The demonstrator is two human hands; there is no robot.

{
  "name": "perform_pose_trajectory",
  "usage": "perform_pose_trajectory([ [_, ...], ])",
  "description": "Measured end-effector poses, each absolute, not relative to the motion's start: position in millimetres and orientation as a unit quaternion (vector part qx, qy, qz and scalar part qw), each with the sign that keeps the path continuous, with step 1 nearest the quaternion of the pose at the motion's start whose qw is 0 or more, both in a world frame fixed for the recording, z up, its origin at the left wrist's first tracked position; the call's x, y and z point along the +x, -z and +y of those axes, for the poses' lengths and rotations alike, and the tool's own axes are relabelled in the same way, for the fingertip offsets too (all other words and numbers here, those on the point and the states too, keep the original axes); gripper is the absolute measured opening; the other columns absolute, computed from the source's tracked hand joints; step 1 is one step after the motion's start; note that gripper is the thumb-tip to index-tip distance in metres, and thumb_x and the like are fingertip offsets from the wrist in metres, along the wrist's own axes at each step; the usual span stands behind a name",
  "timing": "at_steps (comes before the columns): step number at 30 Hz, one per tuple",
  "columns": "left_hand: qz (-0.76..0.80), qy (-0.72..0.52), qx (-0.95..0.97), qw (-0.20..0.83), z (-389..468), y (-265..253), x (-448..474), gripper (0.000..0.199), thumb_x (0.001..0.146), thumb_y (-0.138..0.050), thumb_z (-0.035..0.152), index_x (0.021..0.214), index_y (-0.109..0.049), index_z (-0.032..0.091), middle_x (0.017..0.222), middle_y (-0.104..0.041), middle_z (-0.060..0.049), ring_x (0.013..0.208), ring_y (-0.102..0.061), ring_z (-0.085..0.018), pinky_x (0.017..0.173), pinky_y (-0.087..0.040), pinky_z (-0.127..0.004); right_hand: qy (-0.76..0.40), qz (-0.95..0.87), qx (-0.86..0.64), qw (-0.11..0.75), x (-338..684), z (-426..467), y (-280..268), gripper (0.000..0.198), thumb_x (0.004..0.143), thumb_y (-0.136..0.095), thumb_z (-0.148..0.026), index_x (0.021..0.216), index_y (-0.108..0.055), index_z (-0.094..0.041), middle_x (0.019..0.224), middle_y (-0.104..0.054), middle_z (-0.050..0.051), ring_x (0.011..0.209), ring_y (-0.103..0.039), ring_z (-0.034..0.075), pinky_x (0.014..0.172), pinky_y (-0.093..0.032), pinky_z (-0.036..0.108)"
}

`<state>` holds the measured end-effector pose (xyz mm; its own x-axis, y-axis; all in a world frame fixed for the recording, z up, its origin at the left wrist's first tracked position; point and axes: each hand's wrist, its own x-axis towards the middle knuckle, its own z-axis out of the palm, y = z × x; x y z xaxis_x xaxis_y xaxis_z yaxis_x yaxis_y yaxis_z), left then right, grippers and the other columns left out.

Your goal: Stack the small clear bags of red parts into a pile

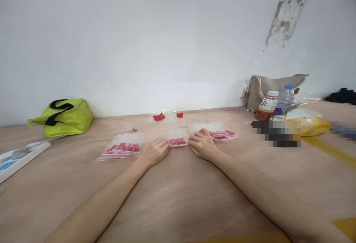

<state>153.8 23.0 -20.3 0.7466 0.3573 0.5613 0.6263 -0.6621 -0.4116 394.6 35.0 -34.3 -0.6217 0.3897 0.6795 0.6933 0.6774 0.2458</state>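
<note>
small clear bag (178,137) of red pieces lies flat on the table (178,198), pinched at both lower corners: left hand (155,151) and right hand (202,145) each closed on an edge. judged step: pressing the seal shut; next would need a firm slide along it. left of the grip, a filled stack (122,147); right, another pile (218,131). fingertips hidden; seal too small to read.

Bare bench (178,198) lies open near the person; farther back, bag piles (124,147) and (215,130) flank the middle, a green bag (62,117) blocks far left, bottles (274,104) far right
</note>
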Motion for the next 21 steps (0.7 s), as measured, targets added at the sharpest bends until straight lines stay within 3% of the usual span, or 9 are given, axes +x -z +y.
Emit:
perform_pose_trajectory([
  [5,-0.301,0.261,-0.880,0.258,17,20,160,0.018,0.083,-0.043,0.020,0.076,-0.059,0.016,0.075,-0.061,-0.005,0.071,-0.057,-0.015,0.066,-0.046,-0.029,0.261,-0.866,-0.307,0.296,387,32,34,0.025,0.085,-0.040,-0.020,0.071,-0.060,-0.021,0.066,-0.058,0.001,0.071,-0.042,0.012,0.081,-0.020,0.035],
  [10,-0.296,0.307,-0.886,0.181,21,28,174,0.015,0.082,-0.047,0.021,0.089,-0.059,0.018,0.088,-0.062,-0.005,0.082,-0.057,-0.016,0.073,-0.046,-0.030,0.261,-0.866,-0.301,0.302,376,28,33,0.020,0.082,-0.042,-0.018,0.072,-0.059,-0.019,0.067,-0.057,0.002,0.071,-0.042,0.013,0.081,-0.021,0.035],
  [21,-0.242,0.287,-0.895,0.241,22,31,177,0.022,0.086,-0.038,0.016,0.079,-0.059,0.015,0.078,-0.061,-0.006,0.077,-0.057,-0.015,0.070,-0.047,-0.030,0.266,-0.871,-0.283,0.302,360,21,33,0.024,0.084,-0.038,-0.018,0.071,-0.057,-0.018,0.067,-0.056,0.003,0.071,-0.043,0.013,0.084,-0.021,0.037],
])
